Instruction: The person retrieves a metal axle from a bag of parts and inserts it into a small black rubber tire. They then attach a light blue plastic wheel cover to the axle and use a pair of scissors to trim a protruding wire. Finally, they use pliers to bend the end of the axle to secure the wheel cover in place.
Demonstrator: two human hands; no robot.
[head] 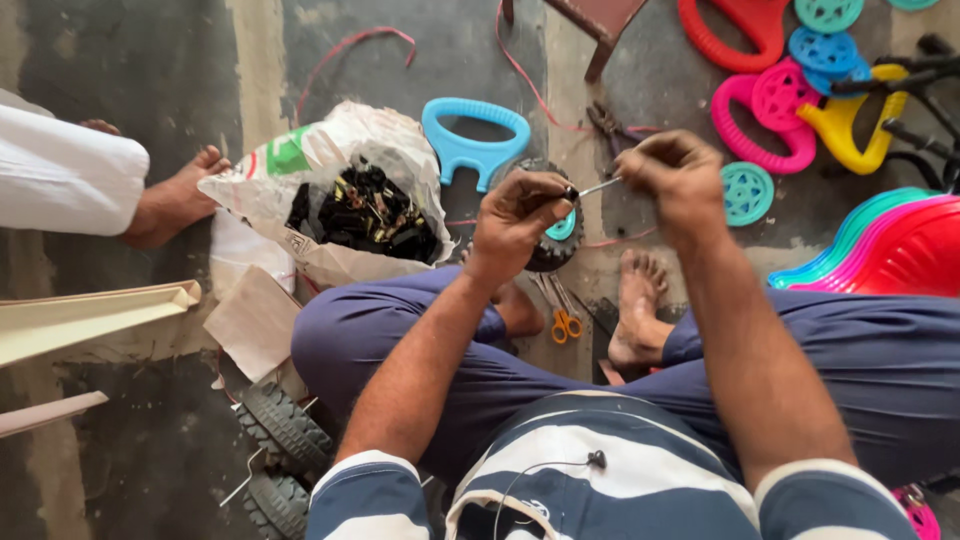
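A thin metal rod [600, 186] is held between the two hands, above the crossed legs of the person who sits on the floor [140, 60]. The left hand [515, 215] is closed around its dark end, with the fingers pinched together. The right hand [675, 175] is also closed, and its fingertips grip the other end of the rod. Just behind the left hand there is a black toy wheel [550, 245] with a teal hub, partly hidden by the hand.

Near the person's bare feet lie small scissors with orange handles [563, 318]. A blue plastic handle [472, 140] lies just beyond the wheel, and beside it stands an open white bag [340, 160] full of small black parts. Pliers [612, 128] lie on the floor a bit farther away.

To the right, well apart, there are pink, red and yellow plastic handles [750, 125], teal and blue discs [747, 193], and a stack of coloured plastic seats [880, 250]. At the lower left two more black tyres [285, 425] lie beside the knee. Another person's foot [175, 200] is at the left.
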